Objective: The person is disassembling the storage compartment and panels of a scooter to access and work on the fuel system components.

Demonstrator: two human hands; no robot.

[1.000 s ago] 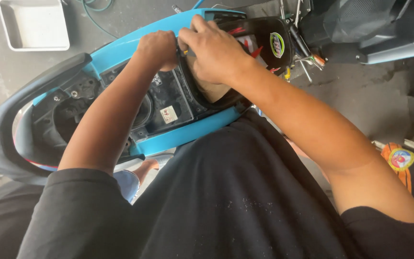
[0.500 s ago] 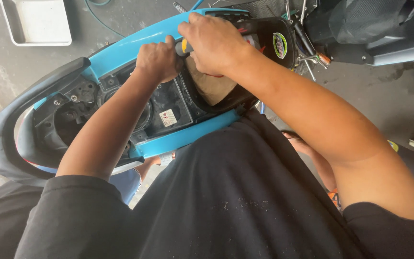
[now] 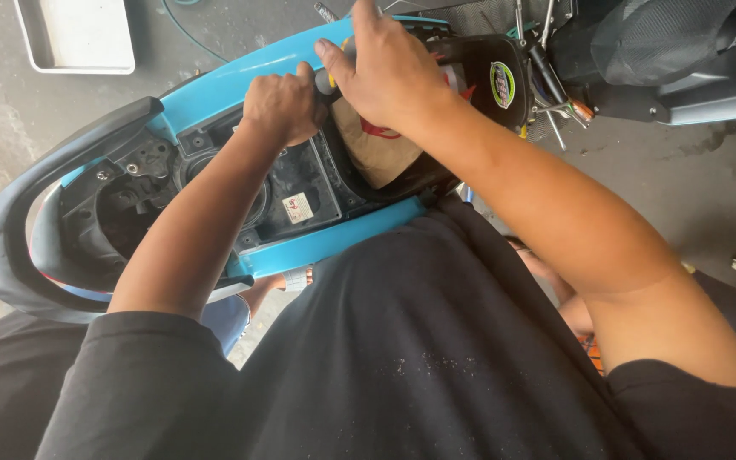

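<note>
A scooter's rear body (image 3: 215, 81) lies below me, with light blue side panels and its seat off, baring the black under-seat compartment (image 3: 300, 183). My left hand (image 3: 281, 104) is a closed fist around a dark tool handle at the compartment's far edge. My right hand (image 3: 385, 68) presses down on the top of the same tool (image 3: 327, 79), whose grip shows black and yellow. Beneath my right hand a brown paper piece (image 3: 376, 149) lies in the compartment.
A white tray (image 3: 78, 34) sits on the concrete floor at the upper left. Another dark scooter body (image 3: 666, 51) and loose cables (image 3: 547, 94) stand at the upper right. A grey grab rail (image 3: 10, 221) curves around the tail at left.
Both hands have stayed on the tool, and they sit slightly further right in view. The view has shifted a little, so the tray sits more to the left.
</note>
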